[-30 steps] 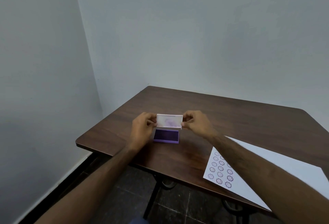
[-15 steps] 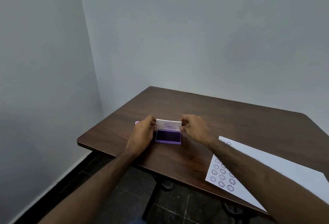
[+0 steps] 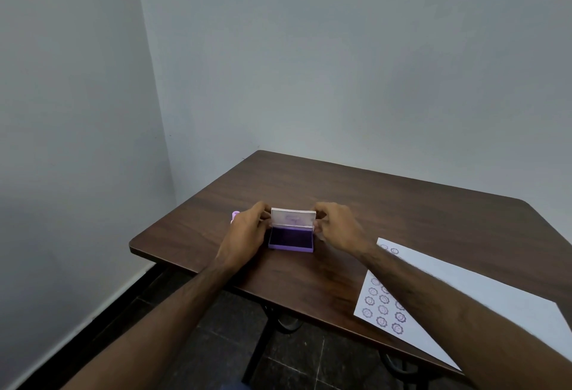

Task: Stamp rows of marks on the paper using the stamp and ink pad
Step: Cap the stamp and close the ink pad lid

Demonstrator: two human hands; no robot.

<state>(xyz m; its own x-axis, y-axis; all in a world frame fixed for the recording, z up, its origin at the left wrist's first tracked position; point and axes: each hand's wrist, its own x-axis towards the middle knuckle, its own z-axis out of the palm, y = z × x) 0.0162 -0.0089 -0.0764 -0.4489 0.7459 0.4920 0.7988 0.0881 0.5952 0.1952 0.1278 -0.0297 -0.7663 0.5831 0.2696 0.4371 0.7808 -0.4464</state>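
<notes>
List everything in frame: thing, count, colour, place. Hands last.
ink pad: 1, purple base with dark purple ink, near the table's left front, resting on it
ink pad lid: 1, white with faint purple smears, hinged up at the back of the pad, roughly upright
stamp: 1, pale purple, on the table just left of the left hand, mostly hidden
paper: 1 sheet, white, at the table's right front, its near corner overhanging the edge
stamped marks: purple rows at the paper's left end, some hidden by the right forearm
table: 1, dark brown wood, in the room's corner
hands: left hand and right hand, one at each end of the lid, pinching it
</notes>
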